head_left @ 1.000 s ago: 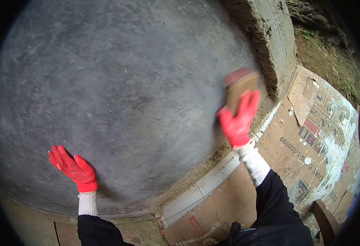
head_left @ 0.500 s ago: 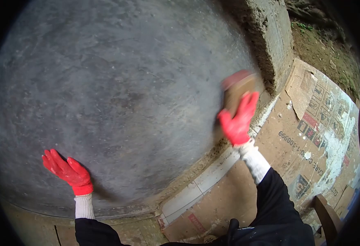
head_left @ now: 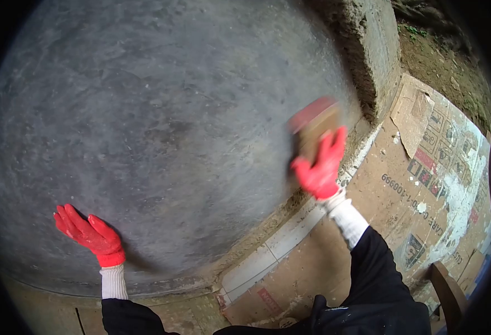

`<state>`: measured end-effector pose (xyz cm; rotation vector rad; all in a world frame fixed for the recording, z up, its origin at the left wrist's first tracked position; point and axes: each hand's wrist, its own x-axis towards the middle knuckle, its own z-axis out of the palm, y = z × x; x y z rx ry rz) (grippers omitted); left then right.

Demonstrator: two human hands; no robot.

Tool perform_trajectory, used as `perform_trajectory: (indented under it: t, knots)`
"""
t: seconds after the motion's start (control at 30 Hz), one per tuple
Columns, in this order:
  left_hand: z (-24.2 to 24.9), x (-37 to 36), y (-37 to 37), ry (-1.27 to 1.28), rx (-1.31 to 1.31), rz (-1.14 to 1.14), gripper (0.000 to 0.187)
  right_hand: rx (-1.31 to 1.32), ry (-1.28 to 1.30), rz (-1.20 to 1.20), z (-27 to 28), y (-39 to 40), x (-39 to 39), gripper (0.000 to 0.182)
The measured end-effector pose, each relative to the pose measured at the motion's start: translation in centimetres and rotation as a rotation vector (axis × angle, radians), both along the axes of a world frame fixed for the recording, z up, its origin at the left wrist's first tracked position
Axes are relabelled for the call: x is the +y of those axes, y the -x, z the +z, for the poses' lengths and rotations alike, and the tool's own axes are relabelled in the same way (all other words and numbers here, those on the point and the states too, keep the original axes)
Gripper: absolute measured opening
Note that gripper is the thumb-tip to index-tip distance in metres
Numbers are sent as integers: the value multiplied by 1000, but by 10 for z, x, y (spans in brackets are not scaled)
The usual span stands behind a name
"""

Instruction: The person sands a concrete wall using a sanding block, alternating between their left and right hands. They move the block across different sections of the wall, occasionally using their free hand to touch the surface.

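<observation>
A wide grey plastered surface (head_left: 167, 111) fills the left and middle of the head view. My right hand (head_left: 321, 170), in a red glove with a white cuff, grips a block-shaped tool (head_left: 318, 123) with a reddish face and a tan back, blurred by motion, against the surface near its right edge. At the lower left my left hand (head_left: 92, 234), gloved the same way, rests flat on the grey surface with its fingers stretched out and nothing in it.
A rough concrete edge (head_left: 382, 50) rises at the upper right. Printed cardboard (head_left: 357, 234) splashed with white covers the ground at the right, beside pale tiles (head_left: 251, 271). Soil (head_left: 446, 72) lies beyond, and a brown curved piece (head_left: 446, 293) stands at the lower right.
My right hand and the block have shifted a little to the left over the surface. My left hand has barely moved.
</observation>
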<state>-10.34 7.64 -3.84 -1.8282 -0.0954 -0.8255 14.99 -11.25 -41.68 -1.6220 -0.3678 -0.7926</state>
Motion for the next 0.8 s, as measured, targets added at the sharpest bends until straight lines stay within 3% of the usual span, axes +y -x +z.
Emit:
perform_trajectory:
  t: [0.03, 0.13, 0.2, 0.23, 0.27, 0.3, 0.33, 0.4, 0.43, 0.53, 0.57, 0.67, 0.7, 0.77, 0.8]
  knots:
    - [-1, -2, -1, 8, -3, 4, 50, 201, -82, -28, -6, -17, -1, 83]
    - [0, -3, 3, 11, -10, 13, 50, 391, -201, -136, -4, -31, 8, 84]
    - [1, 0, -1, 9, -3, -1, 50, 97, -103, -50, 18, 14, 16, 76]
    - [2, 0, -1, 3, 0, -1, 50, 60, -114, 167, 45, 38, 8, 66]
    - [1, -1, 0, -1, -1, 2, 50, -162, -119, 211, 53, 53, 13, 62]
    - [-2, -3, 0, 1, -10, -1, 50, 211, -253, 957, 47, 71, 24, 64]
    - [-2, -3, -1, 1, -10, 3, 50, 201, -254, 953, 33, 67, 27, 64]
    - [4, -2, 1, -15, 6, 5, 51, -339, -157, 447, 42, 45, 14, 68]
    - [4, 0, 1, -18, 6, -1, 51, -302, -66, 399, 27, 29, 9, 72]
    - [0, 2, -1, -15, -6, -8, 50, 172, 28, -28, 10, -10, -6, 86]
    - [0, 1, -1, -25, -12, -5, 50, 386, -77, -47, 8, -26, -3, 92]
    - [-2, -4, -2, -9, -26, 3, 50, 315, -96, -106, 15, -24, 5, 88]
    - [0, -3, -2, -16, -25, 2, 50, 149, -65, -59, 44, -5, -2, 80]
    - [1, 1, 0, -6, -7, -25, 51, -71, -46, 354, 73, 28, -1, 53]
    - [-1, 0, -1, -8, -27, -31, 51, -479, -83, 534, 80, 51, 15, 44]
